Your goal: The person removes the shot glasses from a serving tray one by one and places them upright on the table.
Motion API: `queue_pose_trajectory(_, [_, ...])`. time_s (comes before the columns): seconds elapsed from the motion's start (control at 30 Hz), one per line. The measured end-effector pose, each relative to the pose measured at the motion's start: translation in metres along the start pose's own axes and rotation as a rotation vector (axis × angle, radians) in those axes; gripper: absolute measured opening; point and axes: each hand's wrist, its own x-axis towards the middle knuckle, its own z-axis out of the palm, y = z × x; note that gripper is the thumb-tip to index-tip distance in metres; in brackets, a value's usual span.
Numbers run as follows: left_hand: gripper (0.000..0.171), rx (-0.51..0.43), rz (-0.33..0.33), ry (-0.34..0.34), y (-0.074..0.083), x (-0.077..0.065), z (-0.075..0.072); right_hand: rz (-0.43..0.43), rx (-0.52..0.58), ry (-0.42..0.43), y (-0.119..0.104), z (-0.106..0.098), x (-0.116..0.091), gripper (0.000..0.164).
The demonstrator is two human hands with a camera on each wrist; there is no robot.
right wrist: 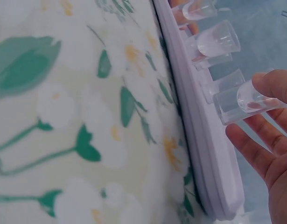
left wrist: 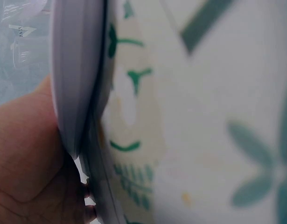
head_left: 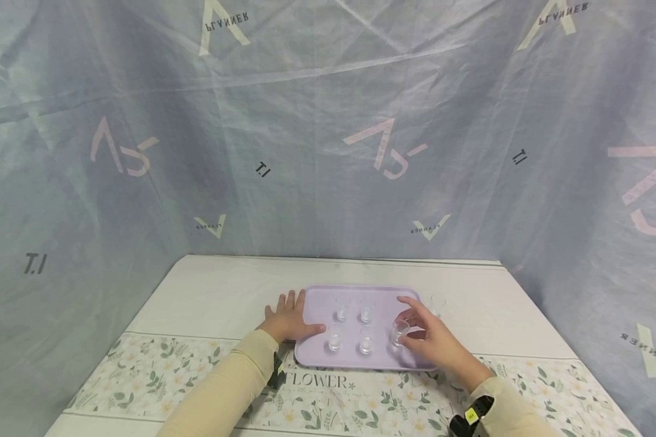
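Where hand (head_left: 430, 337) (right) pinches, cup (head_left: 400, 332) between fingertips (right wrist: 272, 85)

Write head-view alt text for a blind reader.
A person's right hand holds a small clear tumbler-shaped cup at the right side of a rectangular lilac tray, where four similar cups stand. The left hand, fingers spread, touches the tray's left edge. Another cup is beyond the right edge; blue-grey printed fabric hangs behind.
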Motion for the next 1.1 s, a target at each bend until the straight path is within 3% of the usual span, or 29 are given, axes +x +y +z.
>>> queue_pose_trajectory(0.73, [0.123, 0.014, -0.008, -0.011, -0.001, 0.001, 0.0, -0.008, -0.071, 0.065, 0.008, -0.03, -0.013, 0.083])
queue_pose_trajectory(1.1, [0.122, 0.0, -0.004, 0.003, -0.001, 0.0, 0.0, 0.062, -0.159, 0.114, 0.016, -0.051, -0.029, 0.086])
